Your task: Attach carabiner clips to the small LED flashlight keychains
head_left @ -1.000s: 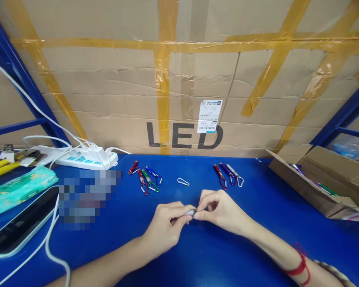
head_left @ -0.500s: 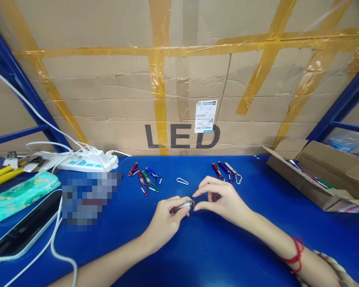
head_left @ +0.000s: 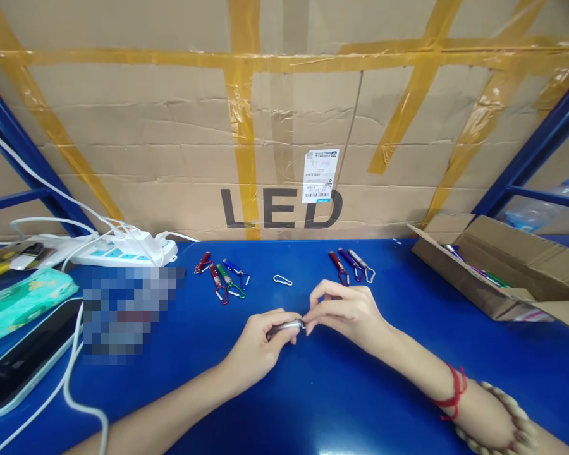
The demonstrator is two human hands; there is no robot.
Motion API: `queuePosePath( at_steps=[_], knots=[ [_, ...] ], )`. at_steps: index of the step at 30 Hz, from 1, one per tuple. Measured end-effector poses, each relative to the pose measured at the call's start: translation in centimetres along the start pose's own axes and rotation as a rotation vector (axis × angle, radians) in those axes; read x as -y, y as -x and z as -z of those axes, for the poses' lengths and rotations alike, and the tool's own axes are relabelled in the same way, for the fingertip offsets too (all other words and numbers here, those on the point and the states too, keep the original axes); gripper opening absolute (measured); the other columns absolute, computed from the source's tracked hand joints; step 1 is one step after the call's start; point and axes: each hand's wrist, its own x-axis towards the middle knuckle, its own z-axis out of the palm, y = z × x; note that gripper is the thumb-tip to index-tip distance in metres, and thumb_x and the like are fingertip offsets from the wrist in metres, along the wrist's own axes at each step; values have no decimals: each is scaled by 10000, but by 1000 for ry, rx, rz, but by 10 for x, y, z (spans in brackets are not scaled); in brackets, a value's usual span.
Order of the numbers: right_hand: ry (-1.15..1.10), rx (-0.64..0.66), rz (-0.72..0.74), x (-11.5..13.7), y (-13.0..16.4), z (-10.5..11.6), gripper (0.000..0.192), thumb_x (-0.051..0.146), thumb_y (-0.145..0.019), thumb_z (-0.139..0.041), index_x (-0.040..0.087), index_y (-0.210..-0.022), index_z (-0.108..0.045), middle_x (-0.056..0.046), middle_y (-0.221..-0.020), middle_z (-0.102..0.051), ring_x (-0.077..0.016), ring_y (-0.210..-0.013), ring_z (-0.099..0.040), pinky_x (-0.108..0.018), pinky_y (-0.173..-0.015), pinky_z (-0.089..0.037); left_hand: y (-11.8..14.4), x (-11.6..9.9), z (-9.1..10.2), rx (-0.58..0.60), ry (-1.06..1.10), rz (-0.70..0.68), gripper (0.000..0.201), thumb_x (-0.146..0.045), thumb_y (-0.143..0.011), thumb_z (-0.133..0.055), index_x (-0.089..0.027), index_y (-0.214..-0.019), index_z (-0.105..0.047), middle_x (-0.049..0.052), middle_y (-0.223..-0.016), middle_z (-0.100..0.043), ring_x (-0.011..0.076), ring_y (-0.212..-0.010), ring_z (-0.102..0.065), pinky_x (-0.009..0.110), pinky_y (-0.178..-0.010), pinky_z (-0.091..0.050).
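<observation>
My left hand (head_left: pixel 260 344) grips a small silver keychain flashlight (head_left: pixel 286 327), held level just above the blue table (head_left: pixel 313 398). My right hand (head_left: pixel 346 311) pinches the right end of the same flashlight with thumb and forefinger. A loose silver carabiner clip (head_left: pixel 282 280) lies on the table just beyond my hands. Further back on the left lies a group of several coloured mini flashlights with clips (head_left: pixel 222 278). Three more mini flashlights (head_left: pixel 349 264) lie at the back right.
An open cardboard box (head_left: pixel 497 278) holding more flashlights sits at the right. A white power strip (head_left: pixel 123 251) with cables, a green packet (head_left: pixel 21 302) and a phone (head_left: pixel 26 360) lie at the left. A large taped carton marked LED (head_left: pixel 284 126) walls the back.
My right fingers opened and came off the flashlight's end half a second ago, and now they pinch it again. The view has shifted slightly, so everything sits a little lower left.
</observation>
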Motion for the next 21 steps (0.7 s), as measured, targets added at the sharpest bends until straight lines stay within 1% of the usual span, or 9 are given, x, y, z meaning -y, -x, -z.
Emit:
queuePosePath(
  at_steps=[7, 12, 16, 21],
  knots=[
    [-101, -3, -142, -1, 2, -9, 159, 326, -785, -632, 217, -690, -699, 3, -730, -585, -47, -545, -514, -175, -471, -355, 2, 2, 1, -33, -3, -2, 266, -245, -833, -469, -110, -949, -668, 35, -693, -546, 108, -628, -493, 202, -585, -363],
    [-149, 37, -249, 0, 3, -12, 188, 356, -777, -633, 220, -667, -701, 0, -711, -581, -62, -564, -526, -180, -496, -373, 2, 5, 1, -62, -50, -67, 263, -226, -835, -472, -118, -951, -682, 39, -681, -567, 107, -608, -497, 192, -556, -365],
    [-233, 83, -384, 2, 3, -14, 119, 319, -738, -676, 232, -660, -697, 10, -714, -576, -68, -590, -524, -183, -510, -362, 2, 7, 0, -83, -85, -124, 241, -188, -833, -482, -144, -935, -695, 29, -664, -568, 97, -591, -489, 184, -550, -355],
    [-296, 153, -509, 2, 3, -16, 68, 286, -709, -700, 232, -669, -691, 16, -714, -563, -73, -592, -514, -187, -540, -379, 3, 6, 0, -91, -117, -109, 252, -184, -833, -471, -159, -942, -698, 25, -645, -563, 101, -572, -480, 191, -539, -350]
  ],
)
